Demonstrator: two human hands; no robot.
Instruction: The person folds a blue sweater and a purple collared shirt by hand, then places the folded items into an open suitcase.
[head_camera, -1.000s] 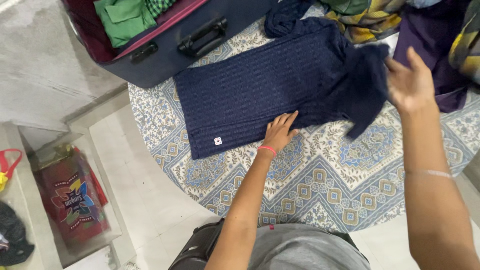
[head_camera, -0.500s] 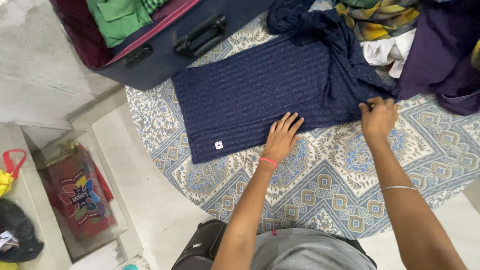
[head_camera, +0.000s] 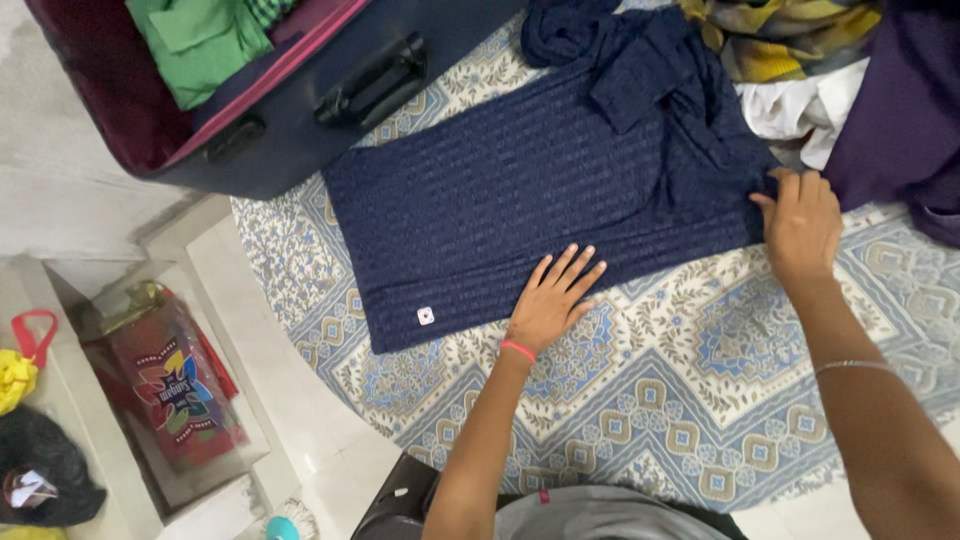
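— Moved since before? Your right hand (head_camera: 803, 226) slid further right along the navy sweater (head_camera: 530, 190).
— Grips? Right pinches its edge; left hand (head_camera: 552, 300) presses flat, fingers spread. Sweater lies on patterned bedsheet (head_camera: 680, 380).

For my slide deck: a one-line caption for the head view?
Left hand flat on a navy garment, right hand at its edge, beside an open suitcase.

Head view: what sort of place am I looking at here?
Most likely a bedroom at home. A navy top lies spread on a patterned bedsheet under the left hand and right hand; an open suitcase holds folded clothes, and more clothes are heaped nearby.
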